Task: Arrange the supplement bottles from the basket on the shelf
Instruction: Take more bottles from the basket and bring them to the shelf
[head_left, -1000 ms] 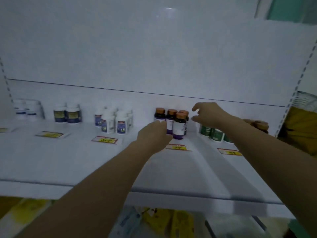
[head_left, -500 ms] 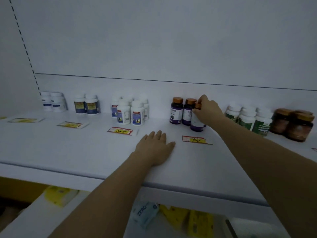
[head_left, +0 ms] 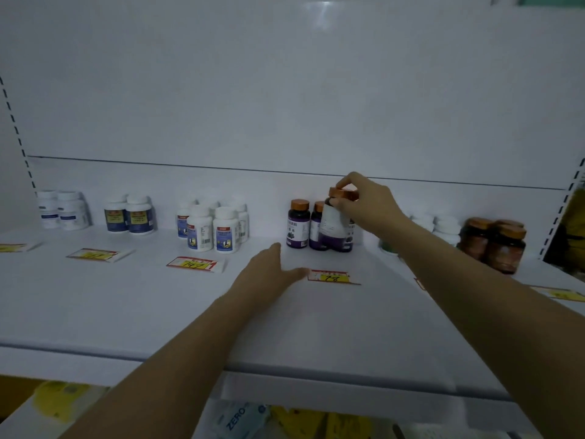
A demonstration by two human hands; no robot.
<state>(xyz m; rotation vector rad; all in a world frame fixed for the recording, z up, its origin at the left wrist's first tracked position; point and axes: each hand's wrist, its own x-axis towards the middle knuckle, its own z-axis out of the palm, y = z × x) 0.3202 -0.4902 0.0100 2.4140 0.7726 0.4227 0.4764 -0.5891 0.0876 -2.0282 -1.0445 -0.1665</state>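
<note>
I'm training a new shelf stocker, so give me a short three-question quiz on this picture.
1. True or false: the right hand grips a bottle by its cap.
2. What is the left hand doing? A) holding a bottle B) lying open on the shelf C) lifting a price tag
3. Which number is written on the price tag beside the left hand?
Key: 1 true; 2 B; 3 78.
</note>
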